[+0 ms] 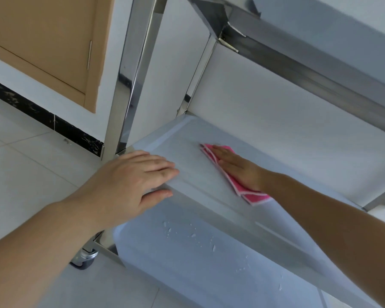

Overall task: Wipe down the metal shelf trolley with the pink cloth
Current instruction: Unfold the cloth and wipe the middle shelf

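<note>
The metal shelf trolley (129,70) fills the right half of the view, with shiny upright posts and three flat shelves. On its middle shelf (187,141) lies a folded pink cloth (251,195) with white edging. My right hand (236,163) presses flat on the cloth, fingers straight and pointing toward the back left corner. My left hand (129,178) grips the front left edge of the same shelf, fingers on top and thumb under the rim. The bottom shelf (187,263) shows scattered water droplets (193,235).
A caster wheel (86,258) sits under the trolley's front left post on the pale tiled floor (27,165). Behind are a white wall with a black skirting strip (42,116) and a tan cabinet door (42,41). The top shelf (298,58) overhangs my right arm.
</note>
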Demonstrator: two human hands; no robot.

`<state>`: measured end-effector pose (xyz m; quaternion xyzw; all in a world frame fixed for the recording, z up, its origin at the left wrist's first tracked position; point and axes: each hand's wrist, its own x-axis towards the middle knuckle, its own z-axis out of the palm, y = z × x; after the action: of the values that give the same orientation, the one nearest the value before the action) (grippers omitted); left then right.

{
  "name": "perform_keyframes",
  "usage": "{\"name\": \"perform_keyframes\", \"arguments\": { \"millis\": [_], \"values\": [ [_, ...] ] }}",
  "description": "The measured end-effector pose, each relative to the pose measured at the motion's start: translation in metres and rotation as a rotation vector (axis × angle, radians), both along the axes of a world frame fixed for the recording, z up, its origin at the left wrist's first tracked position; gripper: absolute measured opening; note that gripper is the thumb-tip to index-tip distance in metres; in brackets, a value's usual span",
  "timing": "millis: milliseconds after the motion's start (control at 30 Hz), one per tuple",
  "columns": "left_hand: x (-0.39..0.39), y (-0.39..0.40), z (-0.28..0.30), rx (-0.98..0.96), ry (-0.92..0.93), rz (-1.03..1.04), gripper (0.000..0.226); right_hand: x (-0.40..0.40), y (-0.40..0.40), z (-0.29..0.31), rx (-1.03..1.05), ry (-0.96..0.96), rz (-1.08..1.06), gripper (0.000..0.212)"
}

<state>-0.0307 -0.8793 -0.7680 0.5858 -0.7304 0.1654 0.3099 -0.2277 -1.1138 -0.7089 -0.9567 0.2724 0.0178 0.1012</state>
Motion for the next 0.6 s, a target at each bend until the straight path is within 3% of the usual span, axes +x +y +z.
{"name": "perform_keyframes", "arguments": {
  "millis": [167,467,600],
  "values": [
    [0.021,0.006,-0.003,-0.029,0.046,-0.006,0.041,0.015,-0.061,-0.004,-0.108,0.065,-0.148,0.045],
    [0.028,0.012,-0.01,-0.1,0.003,-0.02,0.036,0.037,-0.105,-0.007,0.017,-0.11,-0.317,0.046],
    [0.034,0.02,-0.015,-0.08,0.029,-0.03,0.035,0.048,-0.112,-0.002,-0.015,-0.058,-0.414,0.046]
  ]
}}
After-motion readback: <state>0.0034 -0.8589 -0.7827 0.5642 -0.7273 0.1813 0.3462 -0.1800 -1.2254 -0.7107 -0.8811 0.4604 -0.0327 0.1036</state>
